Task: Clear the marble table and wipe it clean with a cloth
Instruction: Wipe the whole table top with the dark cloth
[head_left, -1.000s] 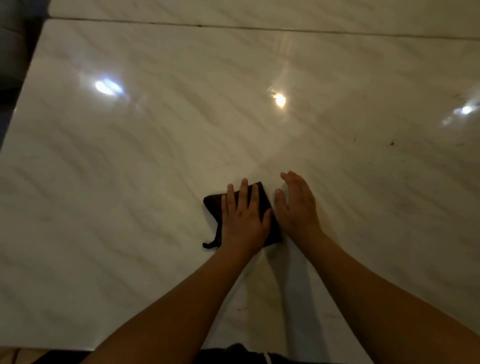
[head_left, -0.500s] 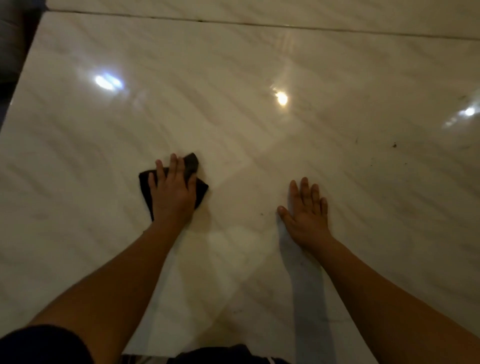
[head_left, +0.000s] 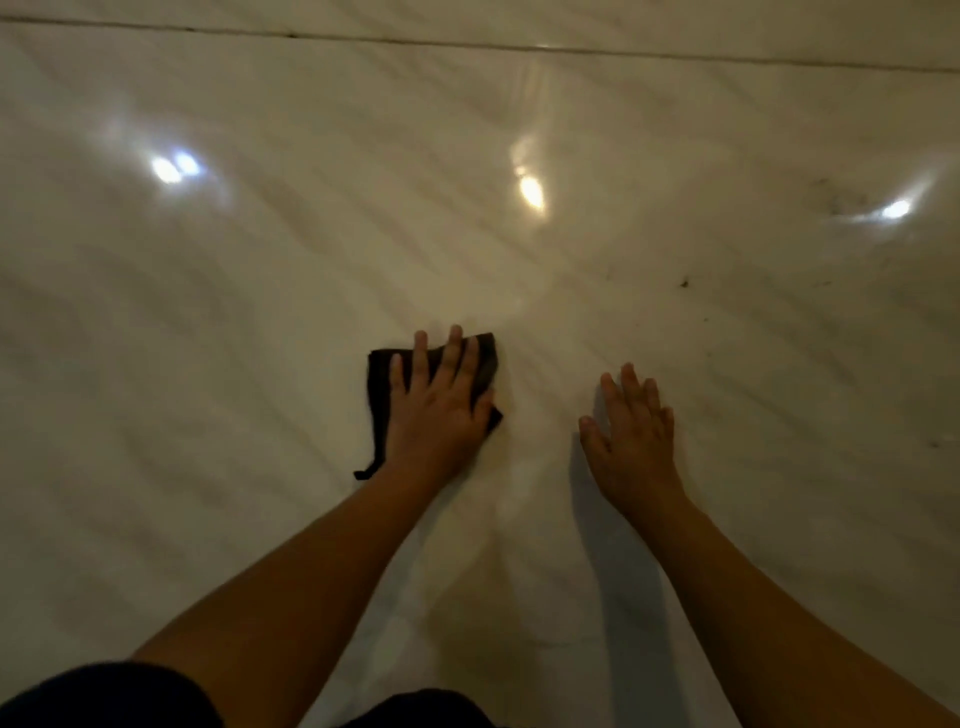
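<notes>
Wiping near the middle of the marble table with a dark cloth pinned flat beneath the straight, spread fingers of the left hand, loose tail trailing toward 7 o'clock; bracing at its 3 o'clock with the right hand, palm down, fingers straight, holding nothing. Liable to slide off or bunch the cloth, pressed rather than gripped, and to miss the dark specks and faint smudge out toward 2 o'clock. In the path to those marks, only the bracing hand; beyond, lamp glare and a seam at 12 o'clock.
</notes>
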